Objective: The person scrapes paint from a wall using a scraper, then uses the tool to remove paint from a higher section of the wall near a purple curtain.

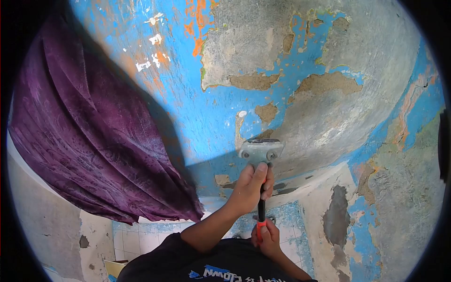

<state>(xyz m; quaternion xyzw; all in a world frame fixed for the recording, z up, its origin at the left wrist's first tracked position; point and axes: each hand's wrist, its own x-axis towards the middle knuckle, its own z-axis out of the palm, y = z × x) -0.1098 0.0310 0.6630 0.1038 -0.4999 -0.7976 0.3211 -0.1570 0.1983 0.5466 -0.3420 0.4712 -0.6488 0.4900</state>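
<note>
A long-handled scraper (261, 149) with a flat metal head and two screws lies against the wall, its blade edge at the border of blue paint and bare grey plaster. My left hand (252, 186) is closed round the upper black part of the handle, just below the head, with the thumb on top. Lower down, my right hand (267, 236) grips the red end of the handle. Blue paint (206, 117) covers the wall left of the scraper, and rough brown patches show around it.
A purple patterned curtain (98, 127) hangs at the left and casts a shadow on the wall. Another wall (408, 188) with peeling blue paint stands at the right. White floor tiles (136, 238) show below, with a yellowish object (114, 269) at the lower left.
</note>
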